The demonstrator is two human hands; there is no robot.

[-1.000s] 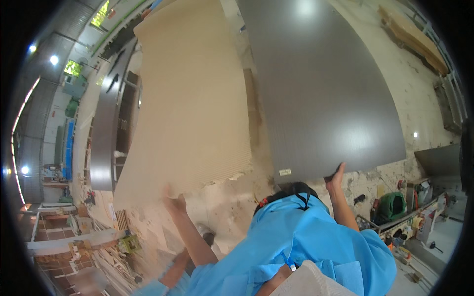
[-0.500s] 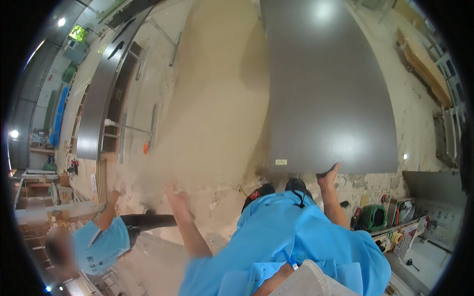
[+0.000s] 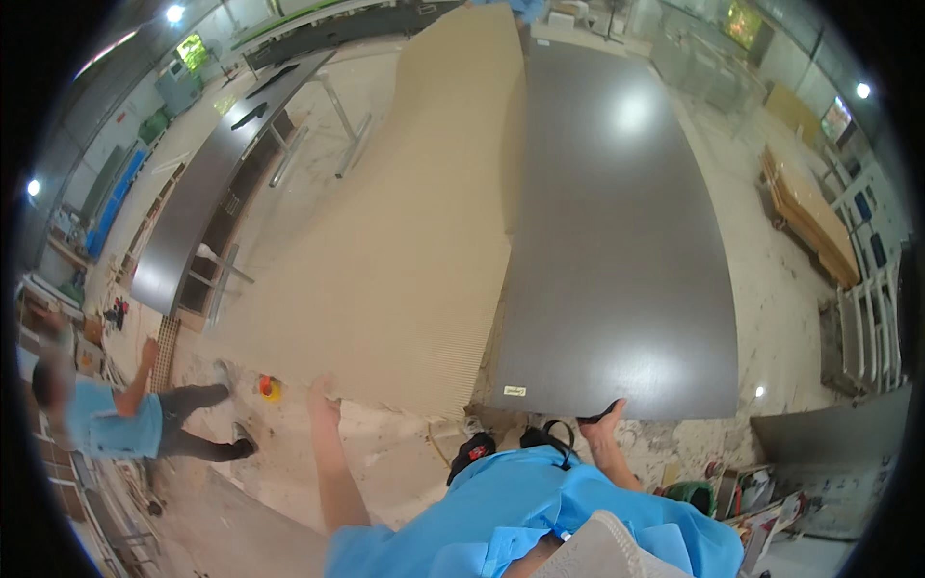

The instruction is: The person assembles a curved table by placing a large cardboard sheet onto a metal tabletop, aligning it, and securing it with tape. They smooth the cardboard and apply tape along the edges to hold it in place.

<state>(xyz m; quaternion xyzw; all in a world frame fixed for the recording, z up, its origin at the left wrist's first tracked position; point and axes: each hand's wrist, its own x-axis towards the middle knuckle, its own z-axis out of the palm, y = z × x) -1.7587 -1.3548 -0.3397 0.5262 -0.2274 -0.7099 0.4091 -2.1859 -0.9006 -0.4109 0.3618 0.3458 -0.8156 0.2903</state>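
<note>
A large sheet of corrugated cardboard stretches away from me, rippled along its right part. My left hand grips its near edge toward the left corner. Beside it on the right lies a long dark grey panel with a smooth, shiny face. A small pale label sits at the panel's near left corner. My right hand holds the near edge of this panel, thumb at the rim; the fingers are partly hidden. What supports the panel is hidden beneath it.
Another dark panel rests on a frame at left. A co-worker in blue stands at lower left; a bit of blue clothing shows at the sheet's far end. An orange tape roll lies on the floor. Stacked boards stand at right.
The view has tilted up, bringing the far ends of sheet and panel into sight. The cardboard's near edge is spread out wider to the left. The co-worker at left stands more upright.
</note>
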